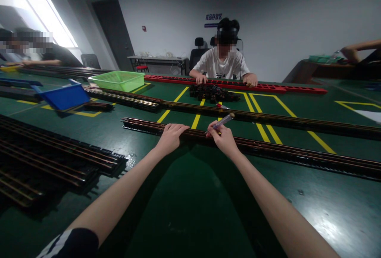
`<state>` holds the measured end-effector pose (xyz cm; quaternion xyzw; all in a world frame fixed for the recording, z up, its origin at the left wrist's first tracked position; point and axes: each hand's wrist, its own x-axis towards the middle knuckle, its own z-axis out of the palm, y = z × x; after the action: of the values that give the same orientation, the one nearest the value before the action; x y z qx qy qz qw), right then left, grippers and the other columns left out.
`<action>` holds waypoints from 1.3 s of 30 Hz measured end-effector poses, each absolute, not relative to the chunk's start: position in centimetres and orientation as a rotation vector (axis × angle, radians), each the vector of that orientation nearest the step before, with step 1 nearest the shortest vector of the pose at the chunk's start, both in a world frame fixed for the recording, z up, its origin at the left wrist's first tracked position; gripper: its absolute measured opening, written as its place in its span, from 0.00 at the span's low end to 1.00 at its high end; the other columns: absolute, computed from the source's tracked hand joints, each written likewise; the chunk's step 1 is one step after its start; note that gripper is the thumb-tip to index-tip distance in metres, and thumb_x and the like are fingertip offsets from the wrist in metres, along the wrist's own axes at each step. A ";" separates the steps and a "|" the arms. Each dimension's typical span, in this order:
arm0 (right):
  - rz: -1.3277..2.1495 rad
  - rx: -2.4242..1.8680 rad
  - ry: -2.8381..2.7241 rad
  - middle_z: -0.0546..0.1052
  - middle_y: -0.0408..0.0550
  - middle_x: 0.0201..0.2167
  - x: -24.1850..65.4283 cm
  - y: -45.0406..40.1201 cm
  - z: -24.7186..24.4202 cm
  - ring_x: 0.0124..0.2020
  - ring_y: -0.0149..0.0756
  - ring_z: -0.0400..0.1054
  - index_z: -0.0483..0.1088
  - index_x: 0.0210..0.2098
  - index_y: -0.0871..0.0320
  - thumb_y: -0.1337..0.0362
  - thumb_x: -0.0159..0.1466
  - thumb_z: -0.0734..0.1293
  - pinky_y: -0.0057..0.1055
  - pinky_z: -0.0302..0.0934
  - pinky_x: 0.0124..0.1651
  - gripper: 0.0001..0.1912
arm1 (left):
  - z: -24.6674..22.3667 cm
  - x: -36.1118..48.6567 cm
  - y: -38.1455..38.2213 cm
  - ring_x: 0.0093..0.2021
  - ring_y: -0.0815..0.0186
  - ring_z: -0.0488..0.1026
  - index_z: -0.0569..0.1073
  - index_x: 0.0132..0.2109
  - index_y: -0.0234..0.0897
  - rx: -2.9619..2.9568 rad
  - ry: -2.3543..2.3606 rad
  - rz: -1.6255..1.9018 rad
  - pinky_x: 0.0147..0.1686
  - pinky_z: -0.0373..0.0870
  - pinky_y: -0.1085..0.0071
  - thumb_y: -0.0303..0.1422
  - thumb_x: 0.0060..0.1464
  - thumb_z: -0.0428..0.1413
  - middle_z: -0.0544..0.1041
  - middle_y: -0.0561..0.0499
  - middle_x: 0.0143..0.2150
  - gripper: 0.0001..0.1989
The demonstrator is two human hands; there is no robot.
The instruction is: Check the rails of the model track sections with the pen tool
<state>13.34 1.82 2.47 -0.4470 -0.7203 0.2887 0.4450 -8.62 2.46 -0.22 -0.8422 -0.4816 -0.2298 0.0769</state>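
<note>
A long black track strip (279, 149) with copper-coloured rails along it runs crosswise on the green table in front of me. My left hand (170, 137) rests over this strip near its left end, fingers together and gripping it; the far-side fingertips are hidden. Pinched in my right hand (222, 137) is a slim pen-like tool (224, 120) with a clear barrel and a brownish end cap. It slants down to the left, its tip at the strip; I cannot tell whether it touches.
Several similar strips (59, 151) lie at left, and another long strip (268, 119) runs behind mine. Beyond are a blue bin (64, 96), a green basket (119, 81), a dark pile of parts (212, 93) and a red strip (268, 86). A person (224, 59) sits opposite, hands on the red strip.
</note>
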 end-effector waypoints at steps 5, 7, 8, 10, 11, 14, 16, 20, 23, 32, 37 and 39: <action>0.676 -1.106 -1.787 0.75 0.45 0.23 13.3 2.0 2.4 0.28 0.37 0.72 0.64 0.28 0.56 0.62 0.62 0.60 0.36 0.64 0.37 0.07 | -0.1 -8.6 2.4 0.52 0.61 0.66 0.67 0.53 0.37 -2.531 -1.447 -0.680 0.53 0.57 0.59 0.16 0.48 0.40 0.73 0.47 0.51 0.27; 0.665 -1.106 -1.792 0.75 0.46 0.23 13.3 2.1 2.4 0.28 0.38 0.72 0.64 0.29 0.56 0.62 0.62 0.60 0.36 0.64 0.37 0.07 | -0.1 -8.6 2.4 0.52 0.61 0.66 0.67 0.53 0.37 -2.533 -1.448 -0.675 0.53 0.57 0.58 0.17 0.48 0.40 0.73 0.47 0.51 0.27; 0.661 -1.106 -1.795 0.75 0.46 0.24 13.3 2.1 2.4 0.28 0.38 0.72 0.64 0.29 0.56 0.62 0.62 0.59 0.36 0.64 0.37 0.07 | -0.1 -8.6 2.5 0.52 0.61 0.66 0.67 0.53 0.36 -2.535 -1.448 -0.674 0.53 0.56 0.58 0.17 0.48 0.40 0.73 0.46 0.51 0.27; 0.654 -1.107 -1.800 0.75 0.46 0.24 13.3 2.0 2.4 0.29 0.38 0.72 0.64 0.29 0.56 0.62 0.62 0.59 0.36 0.64 0.38 0.07 | -0.1 -8.6 2.5 0.53 0.61 0.66 0.67 0.53 0.36 -2.537 -1.451 -0.673 0.53 0.56 0.58 0.18 0.49 0.40 0.72 0.47 0.52 0.26; 0.652 -1.109 -1.802 0.75 0.46 0.24 13.3 2.0 2.4 0.29 0.38 0.72 0.64 0.29 0.56 0.62 0.62 0.59 0.36 0.64 0.38 0.07 | -0.1 -8.6 2.5 0.53 0.61 0.65 0.67 0.53 0.36 -2.539 -1.454 -0.671 0.53 0.56 0.58 0.18 0.49 0.40 0.72 0.47 0.52 0.26; 0.648 -1.115 -1.809 0.75 0.46 0.24 13.3 2.0 2.4 0.29 0.37 0.72 0.64 0.29 0.56 0.62 0.62 0.59 0.36 0.64 0.38 0.07 | -0.1 -8.6 2.4 0.53 0.60 0.65 0.66 0.54 0.37 -2.545 -1.465 -0.658 0.53 0.55 0.58 0.20 0.49 0.42 0.72 0.46 0.52 0.25; 0.645 -1.115 -1.811 0.75 0.46 0.24 13.3 1.9 2.5 0.29 0.37 0.72 0.64 0.29 0.56 0.62 0.62 0.59 0.36 0.64 0.38 0.07 | 0.0 -8.6 2.4 0.53 0.61 0.65 0.66 0.54 0.37 -2.551 -1.470 -0.655 0.54 0.55 0.58 0.21 0.50 0.42 0.71 0.46 0.52 0.24; 0.665 -1.115 -1.806 0.75 0.46 0.24 13.3 1.8 2.5 0.29 0.37 0.72 0.64 0.29 0.56 0.63 0.62 0.59 0.36 0.64 0.37 0.07 | 0.0 -8.7 2.4 0.53 0.61 0.65 0.66 0.54 0.38 -2.553 -1.471 -0.659 0.54 0.54 0.58 0.23 0.51 0.43 0.71 0.47 0.52 0.23; 0.674 -1.121 -1.802 0.75 0.46 0.25 13.3 1.8 2.5 0.29 0.37 0.72 0.64 0.29 0.56 0.63 0.62 0.59 0.36 0.64 0.37 0.07 | 0.0 -8.6 2.4 0.53 0.61 0.65 0.66 0.53 0.38 -2.553 -1.472 -0.662 0.54 0.54 0.59 0.24 0.51 0.43 0.71 0.47 0.52 0.22; 0.667 -1.125 -1.806 0.75 0.46 0.24 13.3 1.9 2.6 0.29 0.37 0.72 0.63 0.29 0.56 0.63 0.62 0.59 0.35 0.64 0.37 0.07 | 0.1 -8.5 2.2 0.53 0.60 0.65 0.66 0.53 0.39 -2.558 -1.475 -0.680 0.54 0.54 0.59 0.26 0.51 0.45 0.71 0.47 0.51 0.21; 0.673 -1.131 -1.801 0.75 0.46 0.24 13.2 1.8 2.7 0.29 0.38 0.72 0.63 0.29 0.56 0.63 0.62 0.59 0.36 0.64 0.37 0.06 | 0.0 -8.5 2.3 0.53 0.60 0.65 0.66 0.53 0.39 -2.552 -1.468 -0.684 0.53 0.55 0.59 0.26 0.51 0.45 0.72 0.47 0.51 0.21; 0.680 -1.126 -1.797 0.75 0.47 0.25 13.2 1.8 2.6 0.29 0.37 0.72 0.64 0.29 0.56 0.63 0.62 0.59 0.36 0.64 0.37 0.06 | -0.1 -8.5 2.3 0.53 0.60 0.65 0.66 0.53 0.38 -2.549 -1.468 -0.688 0.53 0.54 0.59 0.26 0.51 0.45 0.72 0.47 0.51 0.21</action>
<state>13.21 1.81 2.65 -0.4538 -0.7240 0.2739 0.4414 -8.52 2.32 -0.06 -0.8422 -0.4852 -0.2272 0.0604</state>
